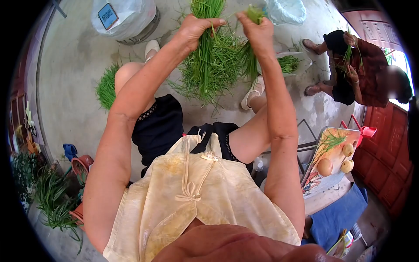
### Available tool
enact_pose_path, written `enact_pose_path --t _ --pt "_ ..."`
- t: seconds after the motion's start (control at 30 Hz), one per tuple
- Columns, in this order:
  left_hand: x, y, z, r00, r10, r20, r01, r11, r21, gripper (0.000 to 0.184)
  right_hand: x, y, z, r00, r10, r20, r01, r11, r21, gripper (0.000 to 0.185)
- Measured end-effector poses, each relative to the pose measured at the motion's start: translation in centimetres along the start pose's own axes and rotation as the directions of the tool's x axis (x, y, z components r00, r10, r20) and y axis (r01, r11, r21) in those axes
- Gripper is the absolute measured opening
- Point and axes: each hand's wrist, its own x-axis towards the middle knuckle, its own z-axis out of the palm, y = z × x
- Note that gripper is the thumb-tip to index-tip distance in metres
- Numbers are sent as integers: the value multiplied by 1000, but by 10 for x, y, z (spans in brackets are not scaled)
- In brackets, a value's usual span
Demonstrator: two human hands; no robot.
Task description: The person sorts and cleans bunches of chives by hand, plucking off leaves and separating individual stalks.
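Note:
My left hand [194,31] is closed around a long bunch of thin green chives [207,8], its thumb pointing right. Opposite it, my right hand [258,34] grips a smaller bunch of chives [249,63] that hangs down below the fist. Paler, yellowish ends stick out above that fist. Between my feet a loose pile of chives [214,78] spreads over the concrete floor, under both hands. My fingers partly hide the stems in each hand.
A bin with a white liner [126,32] and a phone [108,16] stands upper left. More chives [107,87] lie by my left leg. At right another person [366,70] holds chives. A small table [323,174] bears round, potato-like items. Potted plants [52,196] stand lower left.

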Motion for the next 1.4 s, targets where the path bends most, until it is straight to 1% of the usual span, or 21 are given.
enact_pose_path --t 0.07,0.1,0.17,0.23,0.33,0.37,0.47,0.57,0.67,0.77,0.87,0.97,1.07,1.17,1.27,1.3,1.4 --pt "1 -1 -3 999 -3 35 1 998 56 15 19 12 -19 995 30 -92 -27 999 27 16" --pt "0 -1 -3 999 -16 40 14 999 42 16 22 8 -21 989 46 -138 -40 998 41 15" --pt "-1 1 -4 998 -42 49 41 999 15 18 19 1 -25 993 68 -92 -74 996 -59 16" --pt "-4 5 -1 997 -76 21 76 997 -3 18 17 -2 -20 996 81 -45 -87 984 -156 18" --pt "-1 4 -3 990 -141 12 142 987 -80 14 0 -17 -7 976 166 138 -176 983 61 17" --pt "0 3 -4 986 -166 15 166 979 -116 14 -3 -15 -2 969 191 154 -213 967 141 14" --pt "-1 2 0 990 -136 32 139 985 -102 15 -6 -11 6 951 202 236 -263 927 268 12" --pt "-4 3 4 997 -33 69 39 996 -86 15 -7 -17 8 951 206 230 -258 939 225 12" --pt "-3 -1 2 998 10 68 -8 999 -33 20 -7 -13 10 952 210 225 -261 937 232 13" --pt "-3 3 2 999 -21 43 22 1000 -22 19 -7 -16 7 940 211 267 -280 926 252 13" --pt "-6 7 4 998 -45 51 46 999 -11 19 -9 -22 6 936 189 295 -259 940 220 13" --pt "-4 6 -1 994 -58 91 60 998 -14 20 -7 -16 5 940 202 273 -260 946 196 14" --pt "-5 7 -2 991 -75 107 79 996 -39 21 -7 -12 4 967 158 202 -190 970 152 15" --pt "-8 9 -1 993 -55 106 59 998 -32 21 2 1 -5 998 58 -7 -58 998 33 17" --pt "-10 9 -2 993 -42 113 44 999 -13 20 17 12 -21 995 -44 -95 36 996 -83 13" --pt "-10 9 -2 993 -43 108 45 999 -17 19 20 11 -28 996 -34 -76 15 971 -237 24" --pt "-10 10 -1 995 -46 90 49 998 -27 19 17 13 -30 998 -65 15 63 839 -540 27"
